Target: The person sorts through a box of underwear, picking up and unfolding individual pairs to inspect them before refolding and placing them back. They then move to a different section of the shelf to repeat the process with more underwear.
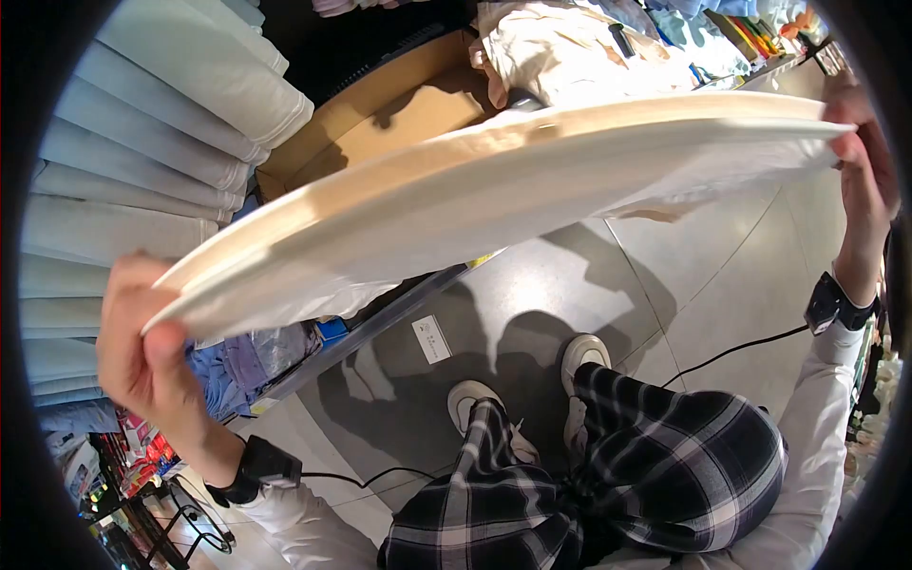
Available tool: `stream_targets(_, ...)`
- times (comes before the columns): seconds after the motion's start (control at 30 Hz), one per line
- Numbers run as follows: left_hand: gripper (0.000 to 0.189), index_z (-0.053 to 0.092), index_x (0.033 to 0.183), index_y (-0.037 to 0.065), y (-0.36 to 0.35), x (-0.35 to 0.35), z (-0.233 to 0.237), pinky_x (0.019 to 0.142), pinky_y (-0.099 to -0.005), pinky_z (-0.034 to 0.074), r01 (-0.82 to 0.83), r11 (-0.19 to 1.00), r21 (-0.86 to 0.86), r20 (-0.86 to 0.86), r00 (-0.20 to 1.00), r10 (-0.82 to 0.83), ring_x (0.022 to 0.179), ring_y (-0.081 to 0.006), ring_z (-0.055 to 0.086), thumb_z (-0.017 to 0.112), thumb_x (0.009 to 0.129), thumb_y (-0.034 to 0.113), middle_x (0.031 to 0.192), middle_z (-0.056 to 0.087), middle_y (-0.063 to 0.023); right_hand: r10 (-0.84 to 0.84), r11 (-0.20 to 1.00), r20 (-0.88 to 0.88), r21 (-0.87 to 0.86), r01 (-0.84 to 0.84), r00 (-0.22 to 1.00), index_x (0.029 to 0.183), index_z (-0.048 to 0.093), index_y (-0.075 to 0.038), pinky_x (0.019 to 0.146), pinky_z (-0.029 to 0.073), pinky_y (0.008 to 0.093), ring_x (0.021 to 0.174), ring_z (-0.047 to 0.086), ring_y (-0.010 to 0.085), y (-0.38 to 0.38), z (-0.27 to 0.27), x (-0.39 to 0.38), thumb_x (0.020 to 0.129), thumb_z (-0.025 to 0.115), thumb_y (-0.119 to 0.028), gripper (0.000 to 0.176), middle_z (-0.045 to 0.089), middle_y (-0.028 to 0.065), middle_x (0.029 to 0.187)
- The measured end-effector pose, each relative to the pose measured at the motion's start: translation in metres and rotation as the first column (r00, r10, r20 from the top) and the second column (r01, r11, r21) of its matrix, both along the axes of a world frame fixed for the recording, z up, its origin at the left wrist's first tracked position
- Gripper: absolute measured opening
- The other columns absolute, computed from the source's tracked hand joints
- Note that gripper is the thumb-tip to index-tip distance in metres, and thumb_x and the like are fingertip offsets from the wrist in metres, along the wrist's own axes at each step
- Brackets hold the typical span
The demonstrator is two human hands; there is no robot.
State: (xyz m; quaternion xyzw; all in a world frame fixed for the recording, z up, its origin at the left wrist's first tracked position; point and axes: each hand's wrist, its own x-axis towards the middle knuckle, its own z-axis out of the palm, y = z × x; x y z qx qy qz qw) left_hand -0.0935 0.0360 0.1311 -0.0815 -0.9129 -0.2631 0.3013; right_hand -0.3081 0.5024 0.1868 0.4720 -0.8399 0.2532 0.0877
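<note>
A white cloth point(475, 209) is stretched taut in a long arc between my two hands, above the floor. Two long edges show along its top, the farther one cream-coloured in the light. Its left end is pinched between the thumb and fingers of my left hand point(147, 347). At the far right, my right hand point(864, 157) grips the other end, with its thumb against the near edge. Part of that hand lies in the dark rim of the view. The cloth hides part of the bin and box behind it.
White pleated fabric point(142, 142) hangs at left. Behind the cloth are a cardboard box point(380, 133) and piled pale garments point(570, 57). A bin of blue and purple clothes point(237, 370) stands lower left. On the floor lies a white card point(431, 339). Black cables point(366, 480) run from both wrists.
</note>
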Motion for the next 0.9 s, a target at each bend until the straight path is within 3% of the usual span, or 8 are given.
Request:
stream_targets(0.03, 0.033, 0.057, 0.076, 0.0, -0.003, 0.005, 0.001, 0.065, -0.0295, 0.038, 0.047, 0.999, 0.016, -0.051, 0.998, -0.046, 0.071, -0.0198, 0.05, 0.063, 0.089, 0.03, 0.079, 0.056, -0.0107, -0.001, 1.0, 0.0, 0.0, 0.001, 1.0, 0.1, 0.057, -0.001, 0.069, 0.036, 0.0216, 0.08, 0.049, 0.0097, -0.003, -0.001, -0.005, 0.095, 0.056, -0.028, 0.027, 0.055, 0.0059, 0.095)
stream_targets(0.1, 0.037, 0.054, 0.077, 0.002, -0.003, 0.008, 0.001, 0.066, -0.0298, 0.038, 0.093, 0.995, 0.029, -0.103, 0.991, -0.09, 0.071, -0.0196, 0.049, 0.06, 0.092, 0.035, 0.078, 0.054, -0.0104, 0.32, 0.87, 0.002, -0.396, -0.293, 0.947, 0.085, 0.064, -0.005, 0.031, 0.019, 0.013, 0.038, 0.033, -0.0038, -0.019, -0.002, -0.022, 0.09, 0.06, -0.006, 0.007, 0.071, 0.0096, 0.076)
stream_targets(0.17, 0.04, 0.051, 0.076, 0.004, 0.008, 0.006, 0.002, 0.067, -0.0299, 0.039, 0.182, 0.973, 0.144, -0.171, 0.973, -0.156, 0.07, -0.0183, 0.047, 0.056, 0.094, 0.039, 0.076, 0.052, -0.0095, 0.419, 0.834, 0.084, -0.428, -0.347, 0.904, 0.088, 0.063, -0.006, 0.036, 0.035, 0.0114, 0.047, 0.049, -0.003, 0.004, -0.011, -0.025, 0.095, 0.059, -0.023, 0.018, 0.071, 0.0094, 0.081)
stream_targets(0.27, 0.032, 0.06, 0.08, -0.001, 0.016, 0.004, 0.003, 0.066, -0.027, 0.038, 0.051, 0.997, 0.057, -0.113, 0.993, -0.045, 0.071, -0.0176, 0.05, 0.06, 0.091, 0.029, 0.079, 0.058, -0.0104, -0.036, 0.929, 0.255, -0.347, 0.127, 0.966, 0.074, 0.041, -0.01, 0.068, 0.028, 0.0252, 0.077, 0.037, 0.0149, 0.022, -0.037, 0.0, 0.089, 0.055, -0.036, 0.032, 0.039, 0.0046, 0.079)
stream_targets(0.37, 0.012, 0.066, 0.082, -0.004, 0.026, -0.002, 0.002, 0.064, -0.0245, 0.039, -0.024, 0.999, 0.038, 0.006, 1.0, 0.023, 0.071, -0.0168, 0.054, 0.066, 0.082, 0.007, 0.08, 0.063, -0.0099, 0.15, 0.979, 0.243, -0.174, -0.109, 0.958, 0.074, 0.046, -0.005, 0.075, 0.036, 0.0236, 0.083, 0.047, 0.012, -0.019, -0.03, 0.004, 0.085, 0.061, -0.015, 0.021, 0.052, 0.0079, 0.093)
stream_targets(0.43, 0.006, 0.066, 0.079, -0.004, 0.033, -0.004, 0.0, 0.063, -0.0249, 0.041, -0.057, 0.998, -0.028, 0.08, 0.995, 0.059, 0.071, -0.0164, 0.055, 0.07, 0.075, -0.002, 0.078, 0.063, -0.0094, -0.018, 0.99, 0.167, -0.133, 0.041, 0.986, 0.069, 0.04, -0.003, 0.073, 0.034, 0.0235, 0.081, 0.046, 0.0136, -0.038, -0.036, 0.019, 0.082, 0.063, -0.005, 0.026, 0.052, 0.0093, 0.09)
stream_targets(0.73, 0.009, 0.067, 0.079, -0.004, 0.038, -0.023, -0.031, 0.066, -0.0275, 0.045, -0.008, 0.99, -0.143, 0.057, 0.998, 0.016, 0.07, -0.0193, 0.058, 0.072, 0.071, -0.004, 0.077, 0.065, -0.0105, 0.002, 0.973, 0.024, -0.23, 0.004, 1.0, 0.079, 0.056, 0.006, 0.081, 0.041, 0.026, 0.086, 0.054, 0.0161, -0.049, -0.066, 0.013, 0.083, 0.065, 0.002, 0.01, 0.057, 0.0094, 0.089)
stream_targets(0.9, 0.01, 0.064, 0.073, -0.004, 0.031, -0.023, -0.047, 0.066, -0.0247, 0.043, -0.012, 0.985, 0.173, 0.095, 0.995, -0.005, 0.07, -0.016, 0.057, 0.073, 0.073, -0.006, 0.076, 0.065, -0.0091, 0.007, 0.967, 0.125, -0.255, 0.025, 0.992, 0.079, 0.055, 0.005, 0.081, 0.041, 0.0257, 0.086, 0.054, 0.015, -0.053, -0.074, 0.008, 0.085, 0.063, 0.002, 0.01, 0.057, 0.0086, 0.09)
